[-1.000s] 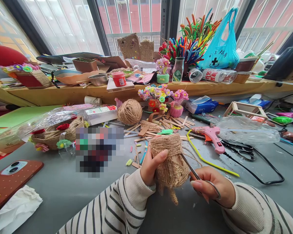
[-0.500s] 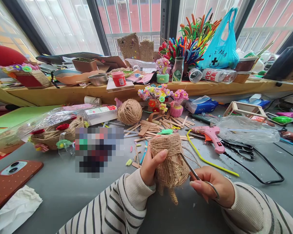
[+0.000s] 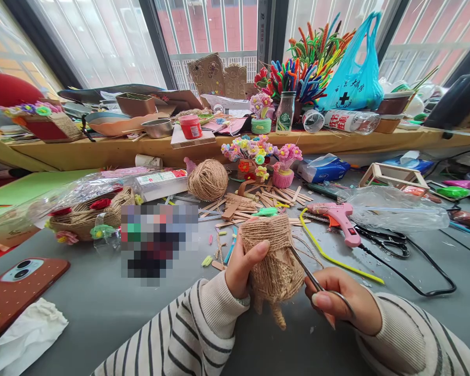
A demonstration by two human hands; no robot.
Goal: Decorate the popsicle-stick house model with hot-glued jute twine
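My left hand is closed around a twine-wrapped craft piece, its thumb pressed on the front. The piece is tan, wound in rows of jute, with short twine legs hanging at its bottom. In my right hand is a pair of metal scissors, fingers wrapped at the handle loops. The blade tips touch the right side of the piece, just below its upper band of twine. Whether the blades are parted cannot be made out. Behind the piece lie wooden craft sticks and a ball of jute twine.
A pink glue gun with a black cord lies to the right, near a yellow pipe cleaner and black scissors. At left are a twine basket and a phone. Handmade flowers stand behind.
My right hand has shifted slightly right and its fingers have moved a little on the scissor handles. My left hand and the twine-wrapped piece stay nearly still.
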